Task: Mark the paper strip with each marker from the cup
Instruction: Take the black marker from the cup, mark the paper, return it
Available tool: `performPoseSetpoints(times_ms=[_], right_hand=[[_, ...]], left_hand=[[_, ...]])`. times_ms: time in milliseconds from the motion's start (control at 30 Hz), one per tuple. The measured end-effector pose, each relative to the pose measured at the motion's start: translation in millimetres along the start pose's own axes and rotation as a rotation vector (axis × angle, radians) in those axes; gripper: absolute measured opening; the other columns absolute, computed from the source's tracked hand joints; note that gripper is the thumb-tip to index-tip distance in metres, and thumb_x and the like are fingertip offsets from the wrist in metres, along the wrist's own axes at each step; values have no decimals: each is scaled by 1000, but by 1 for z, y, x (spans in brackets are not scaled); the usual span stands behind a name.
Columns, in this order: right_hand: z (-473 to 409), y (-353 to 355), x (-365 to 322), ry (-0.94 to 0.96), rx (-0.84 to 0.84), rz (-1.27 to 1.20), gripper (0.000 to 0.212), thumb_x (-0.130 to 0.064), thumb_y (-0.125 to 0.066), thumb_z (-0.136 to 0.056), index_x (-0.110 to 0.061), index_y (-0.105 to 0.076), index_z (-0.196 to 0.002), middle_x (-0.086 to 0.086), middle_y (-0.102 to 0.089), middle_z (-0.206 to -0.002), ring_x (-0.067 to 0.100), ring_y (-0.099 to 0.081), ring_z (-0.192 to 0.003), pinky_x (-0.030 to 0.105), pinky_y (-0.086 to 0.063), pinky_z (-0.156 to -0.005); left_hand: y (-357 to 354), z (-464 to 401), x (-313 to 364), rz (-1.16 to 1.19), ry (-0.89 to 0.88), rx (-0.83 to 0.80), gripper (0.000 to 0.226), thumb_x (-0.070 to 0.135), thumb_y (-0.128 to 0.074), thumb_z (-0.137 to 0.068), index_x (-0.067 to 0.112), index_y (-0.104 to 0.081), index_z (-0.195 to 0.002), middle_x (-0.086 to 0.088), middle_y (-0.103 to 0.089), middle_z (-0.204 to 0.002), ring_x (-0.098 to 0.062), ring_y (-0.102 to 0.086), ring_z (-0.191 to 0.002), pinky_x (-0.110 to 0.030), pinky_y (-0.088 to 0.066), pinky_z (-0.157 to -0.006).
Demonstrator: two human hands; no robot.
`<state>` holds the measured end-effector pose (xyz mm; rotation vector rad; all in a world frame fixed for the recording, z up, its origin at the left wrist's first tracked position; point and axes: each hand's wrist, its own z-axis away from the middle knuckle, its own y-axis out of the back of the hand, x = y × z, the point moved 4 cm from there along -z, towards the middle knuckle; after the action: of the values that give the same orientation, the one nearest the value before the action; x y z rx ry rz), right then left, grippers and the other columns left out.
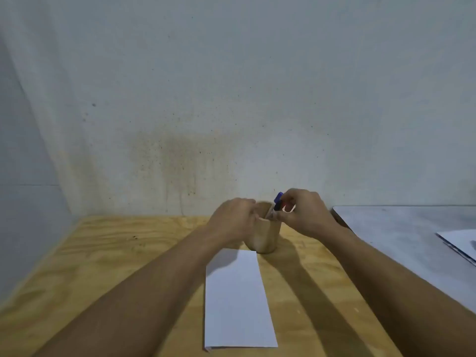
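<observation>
Step in hand: a marker is judged to be in the course of being picked from the cup; the paper strip appears unmarked, so the task is judged to be near its start.
Next move: the blue marker is to be lifted clear of the rim, uncapped, and brought down to the strip; the cup probably needs steadying while this is done.
Left hand: curled around the left side of the cup just below centre frame, fingers closed over the rim; the cup is held by it.
Right hand: fingers pinched together at the cup's right rim, closed on the blue marker, whose upper end is seen above the fingertips.
Cup: set upright on the wooden table, just below centre frame, at the far end of the strip.
Paper strip: laid flat in the lower centre, between the two forearms, its far edge close to the cup's base.
Other markers: hidden inside the cup; their number cannot be told.
</observation>
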<state>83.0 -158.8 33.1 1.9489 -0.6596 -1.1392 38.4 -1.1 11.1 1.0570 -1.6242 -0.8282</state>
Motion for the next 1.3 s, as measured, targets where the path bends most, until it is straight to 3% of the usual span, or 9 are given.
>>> performPoseSetpoints(times_ms=[167, 300, 433, 533, 667, 800, 967, 1133, 1300], right_hand=[[1, -16, 7, -59, -3, -126, 15, -30, -75, -83, -16, -70, -81, 2, -69, -78, 17, -60, -73, 25, -47, -61], [-2, -16, 9, -62, 55, -228, 11, -25, -75, -85, -14, -72, -85, -2, -69, -81, 9, -60, -70, 20, -41, -59], [-10, 11, -5, -44, 208, -362, 17, -26, -65, -93, -11, -65, -101, 0, -70, -96, 12, -66, -85, 19, -47, -68], [-13, 32, -22, 21, 239, -514, 15, -27, -54, -99, -15, -54, -109, -1, -73, -101, 15, -69, -100, 33, -54, -86], [-4, 43, -47, 113, 199, -528, 15, -25, -43, -104, -19, -49, -116, 0, -64, -93, 7, -68, -84, 28, -57, -72], [8, 30, -55, 99, 64, -568, 18, -28, -57, -98, -13, -68, -101, 1, -66, -82, 4, -65, -61, 33, -59, -56], [13, 14, -60, 61, -31, -651, 25, -24, -67, -93, -1, -76, -93, 9, -73, -75, 5, -61, -51, 19, -48, -45], [16, -2, -63, 85, -48, -588, 17, -23, -70, -90, -9, -79, -87, -10, -67, -55, 1, -58, -47, 17, -45, -48], [18, -13, -66, 137, 24, -386, 17, -23, -75, -86, -11, -80, -97, -6, -72, -73, 11, -66, -67, 23, -51, -62]], left_hand=[[-11, 2, -3, 49, 5, 3, 35, 20, -46, -90, 18, -63, -121, -7, -66, -123, -27, -58, -110, -37, -48, -92], [-11, 4, -2, 72, -13, 65, 32, 14, -49, -89, 14, -67, -115, -8, -67, -120, -27, -57, -115, -38, -46, -95], [-13, 3, -5, 63, 0, 41, 27, 22, -55, -84, 20, -71, -106, -9, -72, -105, -28, -64, -98, -43, -53, -83], [0, 1, -9, 297, 90, 103, 32, 23, -61, -83, 23, -66, -115, -3, -69, -117, -20, -62, -108, -35, -50, -93], [45, 4, -4, 713, 185, 341, 23, 19, -67, -83, 15, -70, -106, -2, -71, -111, -9, -63, -100, -24, -46, -91], [75, 11, 1, 1114, 127, 307, 25, 7, -69, -80, 8, -70, -105, -12, -73, -100, -20, -70, -87, -36, -57, -82], [73, 20, -8, 1106, 74, 249, 22, -3, -66, -80, 4, -70, -101, -7, -73, -83, -15, -68, -69, -24, -55, -66], [69, 28, -24, 1069, 127, 250, 12, -4, -66, -80, 0, -70, -89, -13, -70, -76, -16, -67, -65, -23, -56, -63], [66, 37, -44, 1085, 309, 312, 16, 5, -70, -79, -7, -68, -89, -14, -67, -71, -15, -64, -57, -22, -57, -56]])
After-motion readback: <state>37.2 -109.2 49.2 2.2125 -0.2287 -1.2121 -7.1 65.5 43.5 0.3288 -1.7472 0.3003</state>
